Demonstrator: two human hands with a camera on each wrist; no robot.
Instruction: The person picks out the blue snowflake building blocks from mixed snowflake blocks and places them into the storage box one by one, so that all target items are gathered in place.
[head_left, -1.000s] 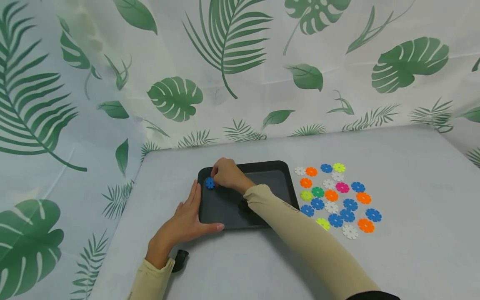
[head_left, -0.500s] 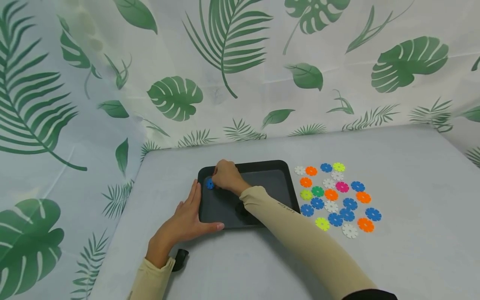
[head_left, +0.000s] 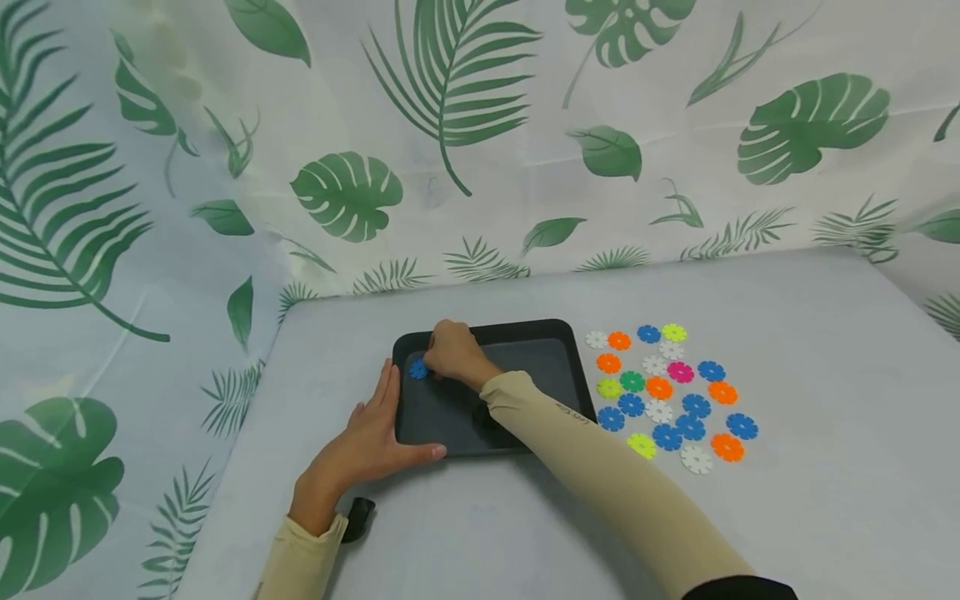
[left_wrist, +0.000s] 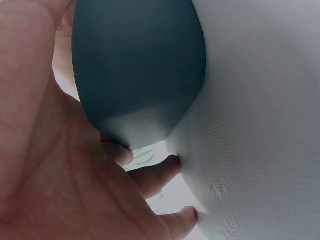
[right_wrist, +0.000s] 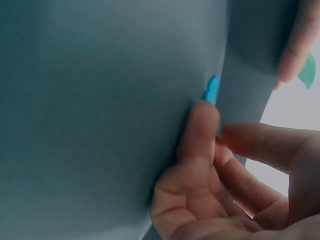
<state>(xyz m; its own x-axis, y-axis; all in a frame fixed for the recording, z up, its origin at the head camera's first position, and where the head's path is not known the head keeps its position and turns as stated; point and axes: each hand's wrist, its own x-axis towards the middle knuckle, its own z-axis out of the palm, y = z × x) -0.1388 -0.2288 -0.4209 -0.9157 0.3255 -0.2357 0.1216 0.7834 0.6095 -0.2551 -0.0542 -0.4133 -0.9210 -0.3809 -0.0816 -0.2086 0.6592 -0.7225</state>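
Blue disc, notched, seemingly plastic

This was a screened-off space; whether home, office or workshop could not be told. Pale sheeting printed with green leaves filled the top of the frame and ran down the left edge, creased like a hung curtain. It met the far edge of a plain whitish desk, which spread across the centre and bottom.

blue disc partly hidden, left sleeve cut off
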